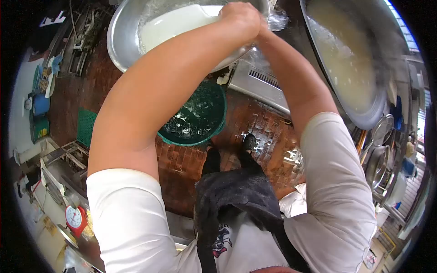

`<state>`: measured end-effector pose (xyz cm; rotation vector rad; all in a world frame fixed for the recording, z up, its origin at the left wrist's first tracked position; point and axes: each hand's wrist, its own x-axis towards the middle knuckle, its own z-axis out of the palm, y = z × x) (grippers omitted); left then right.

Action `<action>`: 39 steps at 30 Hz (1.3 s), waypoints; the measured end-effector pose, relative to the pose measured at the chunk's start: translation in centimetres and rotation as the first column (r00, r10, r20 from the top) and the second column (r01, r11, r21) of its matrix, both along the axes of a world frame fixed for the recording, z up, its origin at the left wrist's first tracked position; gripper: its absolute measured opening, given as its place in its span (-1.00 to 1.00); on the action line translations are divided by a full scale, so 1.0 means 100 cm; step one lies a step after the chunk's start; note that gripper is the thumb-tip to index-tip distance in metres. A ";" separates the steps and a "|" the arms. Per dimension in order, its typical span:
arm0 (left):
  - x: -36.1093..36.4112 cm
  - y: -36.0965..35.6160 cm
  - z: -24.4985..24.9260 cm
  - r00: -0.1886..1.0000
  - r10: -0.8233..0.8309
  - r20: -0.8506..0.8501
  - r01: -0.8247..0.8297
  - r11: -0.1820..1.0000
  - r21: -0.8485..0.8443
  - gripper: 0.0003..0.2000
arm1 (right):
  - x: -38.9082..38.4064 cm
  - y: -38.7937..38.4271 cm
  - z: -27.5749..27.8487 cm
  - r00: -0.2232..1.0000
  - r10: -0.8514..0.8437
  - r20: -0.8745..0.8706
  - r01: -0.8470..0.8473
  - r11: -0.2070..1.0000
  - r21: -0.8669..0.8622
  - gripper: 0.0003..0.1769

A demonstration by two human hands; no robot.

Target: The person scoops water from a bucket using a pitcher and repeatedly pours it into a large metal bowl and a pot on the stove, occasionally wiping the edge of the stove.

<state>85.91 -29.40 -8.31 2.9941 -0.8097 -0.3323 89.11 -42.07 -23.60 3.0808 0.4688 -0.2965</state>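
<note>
A large metal basin (pixel 119 38) at the top of the head view holds whitish liquid (pixel 170 25). At the basin's right side my left hand (pixel 241 17) is closed, fingers curled in. My right hand (pixel 262 26) is pressed close against it and largely covered, so its fingers do not show. Whatever lies between the two hands is hidden. To their right stands a big metal vat (pixel 364 120) of cloudy, yellowish liquid (pixel 348 59), with a hazy patch over its far side.
Below the basin, a green tub (pixel 200 113) of dark liquid sits on the wet brick floor (pixel 175 164). A metal box with slots (pixel 259 84) is beside it. Strainers and pans (pixel 378 164) hang at right. A red scale (pixel 75 217) stands at lower left.
</note>
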 end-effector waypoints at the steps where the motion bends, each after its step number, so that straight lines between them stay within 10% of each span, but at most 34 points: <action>1: 0.008 0.000 0.006 0.996 0.086 -0.010 -0.087 0.996 -0.032 -0.70 | 0.003 -0.008 0.005 0.999 -0.016 0.036 0.017 0.999 -0.036 -0.54; 6: 0.031 0.095 0.006 0.937 0.064 0.343 0.013 0.976 -0.218 -0.76 | -0.019 -0.008 -0.009 0.931 -0.060 0.361 0.095 0.992 -0.080 -0.64; 8: 0.006 0.165 0.029 0.906 0.147 0.396 0.025 0.917 -0.398 -0.81 | -0.060 0.021 0.019 0.982 -0.034 0.184 0.058 0.990 -0.130 -0.68; 9: 0.011 0.206 0.026 0.903 0.174 0.392 -0.101 0.974 -0.202 -0.60 | -0.075 0.038 0.008 0.974 -0.027 0.224 0.043 0.997 -0.067 -0.72; 11: -0.027 0.268 0.046 0.796 0.494 0.348 -0.293 0.819 -0.492 -0.57 | -0.107 0.092 0.025 0.999 0.029 0.018 -0.025 0.978 -0.205 -0.73; 12: -0.049 0.292 0.059 0.769 0.587 0.254 -0.322 0.698 -0.640 -0.56 | -0.120 0.104 -0.003 0.990 0.069 0.123 -0.074 0.997 0.036 -0.72; 14: -0.076 0.363 0.050 0.717 0.491 0.495 -0.355 0.868 -0.347 -0.50 | -0.133 0.144 -0.002 0.981 0.107 0.164 -0.159 0.926 0.343 -0.70; 17: -0.122 0.401 0.014 0.550 0.793 0.264 -0.667 0.607 -0.432 -0.47 | -0.147 0.191 0.021 0.987 0.081 0.138 -0.158 0.617 0.770 -0.53; 20: -0.158 0.426 -0.056 0.554 0.826 0.105 -0.715 0.537 -0.448 -0.43 | -0.172 0.207 0.041 0.982 0.040 0.186 -0.181 0.509 0.841 -0.43; 25: -0.192 0.415 -0.142 0.571 0.812 -0.122 -0.737 0.440 -0.514 -0.50 | -0.186 0.176 0.010 0.897 -0.012 0.442 -0.381 0.486 0.786 -0.43; 29: -0.194 0.378 -0.212 0.597 0.767 -0.234 -0.733 0.404 -0.547 -0.47 | -0.191 0.115 -0.014 0.830 -0.340 0.441 -0.099 0.689 0.718 -0.59; 39: -0.140 0.301 -0.396 0.435 0.803 -0.407 -0.890 0.314 -0.331 -0.48 | -0.179 0.058 -0.054 0.944 -0.062 0.325 -0.024 0.967 0.255 -0.62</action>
